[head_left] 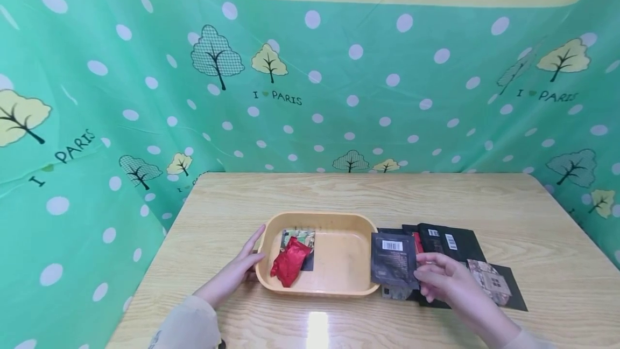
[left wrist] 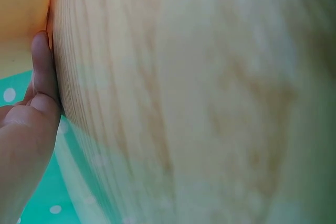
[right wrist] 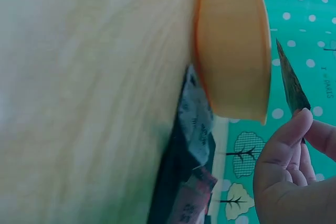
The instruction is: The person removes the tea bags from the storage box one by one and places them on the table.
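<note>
A shallow yellow-orange plastic tray (head_left: 344, 291) sits on the wooden table. My left hand (head_left: 240, 268) rests against its left end, thumb over the rim and fingers along the outer wall; the left wrist view shows the hand (left wrist: 44, 93) touching the wall. Inside the tray, a crumpled red foil packet (head_left: 290, 262) lies on a flat patterned packet (head_left: 307, 238). My right hand (head_left: 448, 279) pinches a black sachet with a white barcode label (head_left: 394, 263) by its right edge. That sachet is held above the tray's right end, edge-on in the right wrist view (right wrist: 291, 80).
Right of the tray, several flat black packets (head_left: 465, 241) lie overlapping, some with barcodes. A packet with a picture of a building (head_left: 494, 283) lies at their right. Green dotted cloth (head_left: 339, 96) hangs behind the table and along its sides.
</note>
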The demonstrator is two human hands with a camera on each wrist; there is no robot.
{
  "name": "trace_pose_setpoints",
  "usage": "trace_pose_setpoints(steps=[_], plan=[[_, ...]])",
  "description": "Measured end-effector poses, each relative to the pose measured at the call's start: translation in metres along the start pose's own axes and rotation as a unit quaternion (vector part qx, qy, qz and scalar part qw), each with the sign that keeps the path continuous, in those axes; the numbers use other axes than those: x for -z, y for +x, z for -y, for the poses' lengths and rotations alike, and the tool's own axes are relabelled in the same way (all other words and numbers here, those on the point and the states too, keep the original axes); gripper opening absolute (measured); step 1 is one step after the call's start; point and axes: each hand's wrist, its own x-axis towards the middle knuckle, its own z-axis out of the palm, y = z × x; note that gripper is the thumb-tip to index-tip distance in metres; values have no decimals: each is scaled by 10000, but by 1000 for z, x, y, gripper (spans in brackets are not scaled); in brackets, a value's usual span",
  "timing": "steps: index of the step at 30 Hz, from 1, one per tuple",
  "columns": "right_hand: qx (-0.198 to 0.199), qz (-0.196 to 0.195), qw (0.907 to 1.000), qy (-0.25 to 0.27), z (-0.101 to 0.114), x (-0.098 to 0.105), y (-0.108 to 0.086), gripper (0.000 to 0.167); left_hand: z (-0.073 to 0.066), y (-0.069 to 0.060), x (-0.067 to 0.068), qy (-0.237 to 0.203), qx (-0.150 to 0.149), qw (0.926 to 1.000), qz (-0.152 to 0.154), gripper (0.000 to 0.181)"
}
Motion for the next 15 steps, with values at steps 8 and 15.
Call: trace_pose_setpoints(steps=[8,15], plan=[[-503,79,9986,-116,-19,10,-14,51,-1,0,0,-99,-70,9999,73,75],[-706,565,9959,25,-31,22,-22,43,1,0,0,33,-58,10000,18,74]])
